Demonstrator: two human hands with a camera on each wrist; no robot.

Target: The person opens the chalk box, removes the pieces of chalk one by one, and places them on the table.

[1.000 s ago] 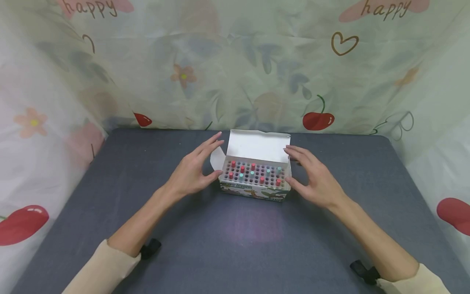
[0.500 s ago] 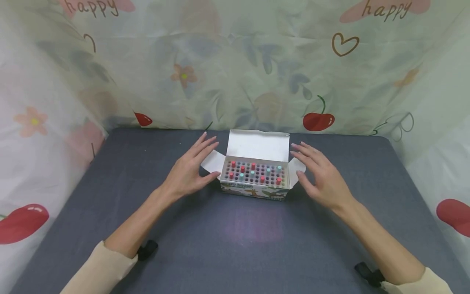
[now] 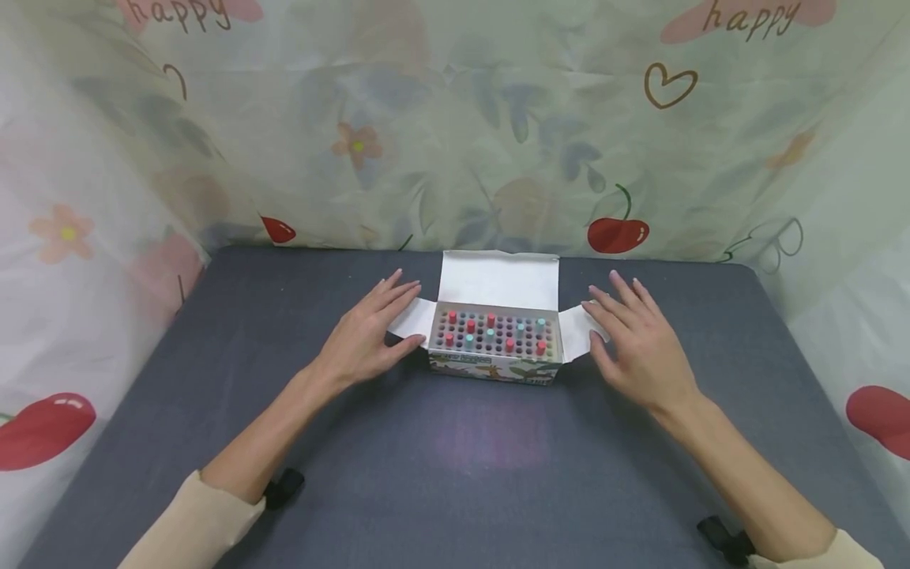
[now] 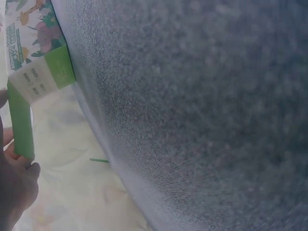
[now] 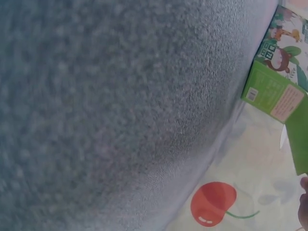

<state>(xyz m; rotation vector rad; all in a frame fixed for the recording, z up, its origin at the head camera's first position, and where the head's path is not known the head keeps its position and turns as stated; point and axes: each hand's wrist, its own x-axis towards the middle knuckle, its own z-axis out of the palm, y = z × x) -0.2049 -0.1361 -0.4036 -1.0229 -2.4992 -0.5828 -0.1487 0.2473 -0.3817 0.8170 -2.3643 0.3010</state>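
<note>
Since a second ago in the head view, we see that the right hand (image 3: 643, 348) has moved outward toward 3 o'clock, the right flap (image 3: 577, 333) now spreads out beneath its fingertips, and the left flap (image 3: 412, 320) leans farther toward 9 o'clock. The box (image 3: 490, 368) sits near the middle of our view on the dark grey table (image 3: 490, 474), its white lid (image 3: 499, 280) raised at 12 o'clock. Inside we count six red pegs (image 3: 491, 320) and four teal pegs (image 3: 521, 329) in a grid of holes. At the box's 9 o'clock, the left hand (image 3: 362, 336) is loosely extended, its thumb by the near edge of the left flap; the right hand, at 3 o'clock, has its fingers spread and is not closed round anything. At the box's 2 o'clock, we find a red cherry (image 3: 618, 235) printed on the cloth (image 3: 455, 158) behind. In the left wrist view, the box's printed side is at 10 o'clock, the green outside of the left flap at 9, and the left hand at 8, its fingers at the flap's end. In the right wrist view, the box lies at 2 o'clock, the right flap at 3, and the partly cropped right hand at 4, just beside the flap's end; we cannot tell whether they touch.
</note>
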